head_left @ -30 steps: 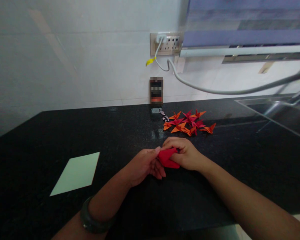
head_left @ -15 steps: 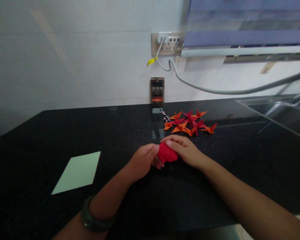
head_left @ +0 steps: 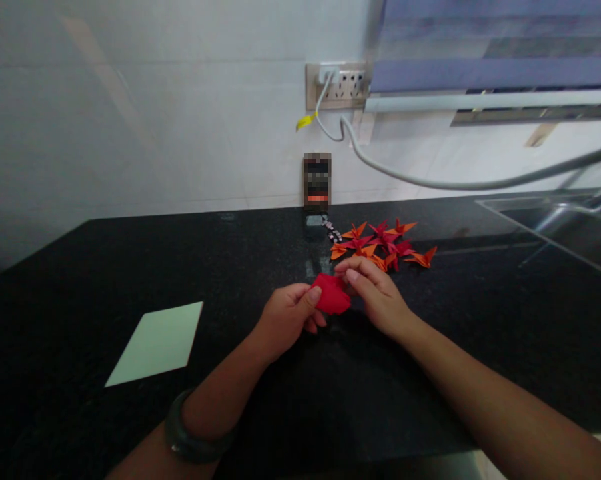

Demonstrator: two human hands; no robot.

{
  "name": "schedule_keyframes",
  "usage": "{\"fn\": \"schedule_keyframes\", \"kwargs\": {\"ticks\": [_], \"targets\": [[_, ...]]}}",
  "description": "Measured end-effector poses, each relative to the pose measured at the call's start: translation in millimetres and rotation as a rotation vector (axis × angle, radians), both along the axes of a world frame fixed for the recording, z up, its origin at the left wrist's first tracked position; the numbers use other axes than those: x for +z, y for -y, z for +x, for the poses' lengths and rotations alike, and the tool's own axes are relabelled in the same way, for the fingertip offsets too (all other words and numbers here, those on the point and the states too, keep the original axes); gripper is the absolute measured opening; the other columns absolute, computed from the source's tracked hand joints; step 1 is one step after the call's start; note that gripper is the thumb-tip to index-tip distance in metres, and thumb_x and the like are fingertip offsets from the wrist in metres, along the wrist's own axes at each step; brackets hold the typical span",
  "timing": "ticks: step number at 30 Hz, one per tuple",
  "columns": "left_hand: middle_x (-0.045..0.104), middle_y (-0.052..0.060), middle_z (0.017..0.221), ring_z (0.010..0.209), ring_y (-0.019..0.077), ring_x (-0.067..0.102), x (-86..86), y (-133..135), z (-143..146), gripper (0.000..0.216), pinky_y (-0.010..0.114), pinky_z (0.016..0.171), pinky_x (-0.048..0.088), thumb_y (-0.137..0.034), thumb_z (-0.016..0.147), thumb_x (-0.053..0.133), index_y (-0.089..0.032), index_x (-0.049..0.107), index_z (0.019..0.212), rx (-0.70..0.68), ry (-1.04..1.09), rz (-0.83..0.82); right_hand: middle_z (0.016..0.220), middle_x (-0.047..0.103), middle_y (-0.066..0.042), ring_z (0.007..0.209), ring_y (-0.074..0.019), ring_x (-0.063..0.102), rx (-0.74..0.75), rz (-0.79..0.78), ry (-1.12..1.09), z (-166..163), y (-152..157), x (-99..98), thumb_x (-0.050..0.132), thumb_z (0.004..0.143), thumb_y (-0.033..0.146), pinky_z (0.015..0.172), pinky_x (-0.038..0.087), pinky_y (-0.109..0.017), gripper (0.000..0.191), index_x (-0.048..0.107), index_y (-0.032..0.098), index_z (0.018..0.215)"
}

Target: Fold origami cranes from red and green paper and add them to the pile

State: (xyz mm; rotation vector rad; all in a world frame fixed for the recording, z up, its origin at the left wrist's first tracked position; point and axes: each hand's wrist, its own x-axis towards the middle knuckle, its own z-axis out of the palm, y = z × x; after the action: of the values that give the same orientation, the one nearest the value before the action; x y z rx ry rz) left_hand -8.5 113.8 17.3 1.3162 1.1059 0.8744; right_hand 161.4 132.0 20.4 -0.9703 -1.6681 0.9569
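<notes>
A folded piece of red paper (head_left: 331, 296) is held just above the black countertop (head_left: 80, 280), between both hands. My left hand (head_left: 285, 317) pinches its left edge with thumb and fingers. My right hand (head_left: 375, 293) grips its right side, fingers curled over the top. A dark bangle sits on my left wrist (head_left: 190, 437). Just behind my right hand lies a heap of several folded red and orange paper cranes (head_left: 385, 243).
A pale green paper square (head_left: 157, 343) lies flat at the left. A phone (head_left: 317, 181) leans against the white wall, under a socket (head_left: 336, 85) with a grey cable (head_left: 430, 179). A glass hob (head_left: 560, 220) sits at the right.
Both hands have moved away from me with the red paper, towards the crane heap. The paper has turned in my fingers and my right hand has shifted its grip.
</notes>
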Motion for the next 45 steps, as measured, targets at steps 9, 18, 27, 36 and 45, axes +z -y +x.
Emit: {"fn": "schedule_keyframes", "kwargs": {"ticks": [9,18,27,36,45], "targets": [[0.061,0.002,0.057,0.045,0.0084,0.049,-0.2,-2,-2,0.039,0.021,0.046,0.038,-0.05,0.075,0.05,-0.012,0.059,0.076,0.091,0.137,0.009,0.102,0.042,-0.007,0.098,-0.0214,0.045,0.077,0.404,0.155,1,6,5.3,0.052,0.067,0.006,0.068,0.049,-0.033,0.033,0.057,0.023,0.095],[0.054,-0.001,0.051,0.043,0.0069,0.045,-1.5,-2,-3,0.038,0.02,0.046,0.036,-0.048,0.079,0.045,-0.013,0.055,0.071,0.001,0.177,0.0,0.11,0.042,-0.009,0.103,-0.0213,0.044,0.084,0.434,0.179,0,9,5.5,0.056,0.073,0.014,0.072,0.049,-0.033,0.035,0.051,0.023,0.106],[0.053,-0.002,0.058,0.048,0.0072,0.046,-3.4,-1,-3,0.036,0.02,0.048,0.04,-0.049,0.078,0.047,-0.014,0.054,0.074,-0.038,0.283,-0.029,0.091,0.049,-0.006,0.087,-0.0168,0.05,0.093,0.497,0.256,0,6,8.7,0.052,0.078,0.016,0.075,0.044,-0.034,0.011,0.057,0.02,0.088],[0.038,-0.006,0.047,0.04,0.0052,0.033,-5.0,0,0,0.037,0.019,0.041,0.037,-0.05,0.079,0.046,-0.015,0.05,0.069,-0.057,0.336,-0.119,0.093,0.047,-0.007,0.09,-0.0176,0.047,0.139,0.482,0.278,-2,9,9.7,0.054,0.078,0.019,0.079,0.042,-0.035,0.008,0.061,0.019,0.082],[0.033,-0.008,0.041,0.035,0.0052,0.028,-2.8,1,4,0.043,0.018,0.034,0.029,-0.057,0.076,0.043,-0.015,0.05,0.067,-0.01,0.277,-0.145,0.099,0.046,-0.007,0.093,-0.0174,0.047,0.15,0.45,0.241,-7,11,8.8,0.056,0.072,0.01,0.082,0.042,-0.035,0.01,0.061,0.018,0.073]]}}
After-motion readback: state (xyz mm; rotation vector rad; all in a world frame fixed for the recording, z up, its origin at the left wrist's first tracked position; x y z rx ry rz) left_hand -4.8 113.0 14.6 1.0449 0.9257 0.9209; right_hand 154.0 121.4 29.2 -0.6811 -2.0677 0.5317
